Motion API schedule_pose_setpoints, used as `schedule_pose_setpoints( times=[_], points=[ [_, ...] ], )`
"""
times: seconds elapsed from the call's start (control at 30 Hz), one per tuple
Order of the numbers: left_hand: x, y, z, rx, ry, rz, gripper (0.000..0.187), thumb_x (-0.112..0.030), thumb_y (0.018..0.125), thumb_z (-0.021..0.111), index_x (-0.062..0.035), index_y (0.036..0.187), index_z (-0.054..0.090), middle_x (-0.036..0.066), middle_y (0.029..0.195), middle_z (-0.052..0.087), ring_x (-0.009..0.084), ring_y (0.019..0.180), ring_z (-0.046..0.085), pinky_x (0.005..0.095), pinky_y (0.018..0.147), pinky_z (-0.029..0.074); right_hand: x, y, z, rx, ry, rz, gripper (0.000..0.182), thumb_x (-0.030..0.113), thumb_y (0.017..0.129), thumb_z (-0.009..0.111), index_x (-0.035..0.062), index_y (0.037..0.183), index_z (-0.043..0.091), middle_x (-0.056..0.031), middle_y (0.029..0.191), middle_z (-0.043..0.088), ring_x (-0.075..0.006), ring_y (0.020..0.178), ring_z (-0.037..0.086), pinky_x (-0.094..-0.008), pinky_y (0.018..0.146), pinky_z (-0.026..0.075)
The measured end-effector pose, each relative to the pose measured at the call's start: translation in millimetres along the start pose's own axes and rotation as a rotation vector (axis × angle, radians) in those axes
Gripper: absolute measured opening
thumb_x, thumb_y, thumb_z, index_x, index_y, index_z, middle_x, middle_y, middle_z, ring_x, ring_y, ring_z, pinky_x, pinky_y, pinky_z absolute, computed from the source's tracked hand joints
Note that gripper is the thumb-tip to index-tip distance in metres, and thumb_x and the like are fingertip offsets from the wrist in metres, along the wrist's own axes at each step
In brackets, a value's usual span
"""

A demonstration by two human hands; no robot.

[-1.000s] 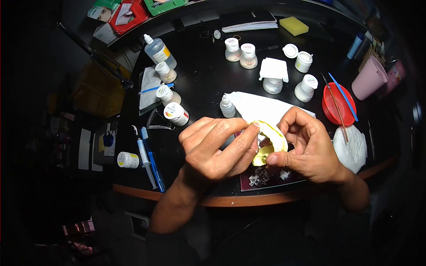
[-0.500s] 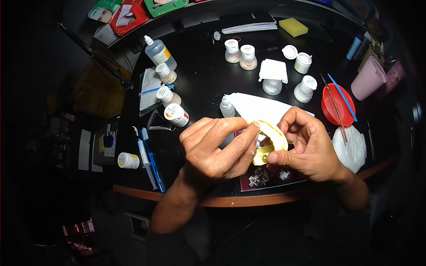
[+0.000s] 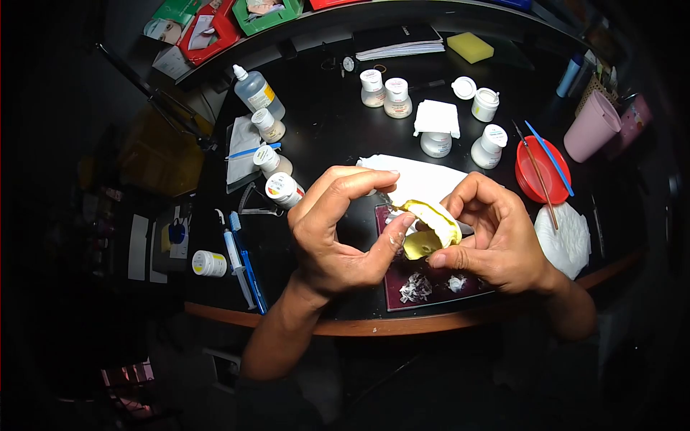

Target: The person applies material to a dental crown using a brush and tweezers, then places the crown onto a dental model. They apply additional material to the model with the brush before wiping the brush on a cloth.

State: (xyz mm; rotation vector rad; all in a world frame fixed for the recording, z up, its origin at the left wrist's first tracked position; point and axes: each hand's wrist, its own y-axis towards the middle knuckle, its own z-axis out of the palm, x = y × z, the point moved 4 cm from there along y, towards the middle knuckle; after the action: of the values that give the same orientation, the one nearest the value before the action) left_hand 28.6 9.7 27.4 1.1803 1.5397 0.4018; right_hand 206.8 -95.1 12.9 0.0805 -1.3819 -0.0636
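A pale yellow, arch-shaped piece like a dental cast (image 3: 440,224) is held above the dark red pad (image 3: 395,287). My right hand (image 3: 499,237) grips its right side between thumb and fingers. At its left edge is my left hand (image 3: 345,230), thumb tip touching or very near the piece, with the index finger raised and apart from the thumb. Whether something small lies between those fingertips I cannot make out. Below the piece, crumpled whitish scraps (image 3: 415,287) lie on the pad. Behind the hands lies white tissue (image 3: 417,176).
Small bottles (image 3: 397,99) and a tissue-covered jar (image 3: 435,140) stand behind. At right are a red bowl (image 3: 532,188) with brushes across it, a pink cup (image 3: 593,129) and a folded pad (image 3: 564,241). At left are a syringe (image 3: 236,258), a blue toothbrush (image 3: 246,269) and a jar (image 3: 209,263).
My left index finger has lifted away from the piece and spread from the thumb. The yellow piece has tilted and shifted slightly left. The whole view has moved a little.
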Motion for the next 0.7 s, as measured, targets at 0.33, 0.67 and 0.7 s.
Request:
schedule_pose_setpoints(
  times=[0.33,0.67,0.7],
  points=[
    [16.7,-8.4,9.6,0.126,-0.348,-0.192,0.034,0.001,0.081,0.082,0.0065,0.114,0.075,0.019,0.110,0.076,0.0219,0.099,0.075,0.0304,0.089,0.058,-1.2,-0.2,-0.4,0.011,0.014,0.013,0.042,-0.007,0.085,0.084,-0.0032,0.113,0.053,-0.0089,0.115,0.057,-0.0182,0.119,0.065,-0.0320,0.094,0.067],
    [17.5,-11.0,11.4,0.200,-0.503,-0.312,0.029,0.010,0.090,0.074,0.0129,0.118,0.070,0.024,0.113,0.074,0.0265,0.109,0.073,0.0372,0.098,0.059,1.3,1.0,-0.8,-0.002,0.002,0.037,0.041,-0.010,0.084,0.082,-0.0031,0.113,0.054,-0.0081,0.115,0.057,-0.0171,0.119,0.064,-0.0303,0.093,0.067],
    [17.3,-11.0,11.7,0.198,-0.508,-0.314,0.028,0.010,0.090,0.074,0.0128,0.118,0.070,0.024,0.113,0.074,0.0264,0.109,0.073,0.0371,0.098,0.059,1.1,1.1,-1.1,-0.009,-0.009,0.037,0.041,-0.010,0.084,0.083,-0.0031,0.113,0.055,-0.0080,0.115,0.057,-0.0170,0.119,0.064,-0.0300,0.093,0.067]
  ],
)
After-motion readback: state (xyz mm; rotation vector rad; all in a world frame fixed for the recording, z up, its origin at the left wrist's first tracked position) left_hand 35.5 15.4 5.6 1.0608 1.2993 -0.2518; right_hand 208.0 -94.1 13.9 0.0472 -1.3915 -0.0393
